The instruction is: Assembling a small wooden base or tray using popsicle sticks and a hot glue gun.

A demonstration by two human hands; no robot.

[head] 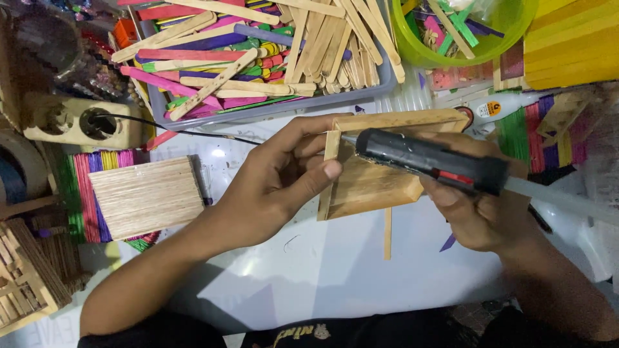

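Observation:
My left hand (277,177) pinches the left edge of a shallow tray (371,183) built from plain wooden craft sticks, thumb on its upright side stick. My right hand (474,209) grips a black glue gun (429,161) with a red trigger. The gun lies across the tray, its nozzle pointing left at the tray's upper left corner. A clear glue stick (554,196) juts from the gun's back toward the right. One loose plain stick (387,233) lies under the tray's lower edge.
A grey bin (258,113) of plain and coloured craft sticks sits at the back. A green bowl (412,55) holds more sticks. A flat panel of plain sticks (147,195) lies left over coloured ones. A power strip (77,120) with a black cord is far left.

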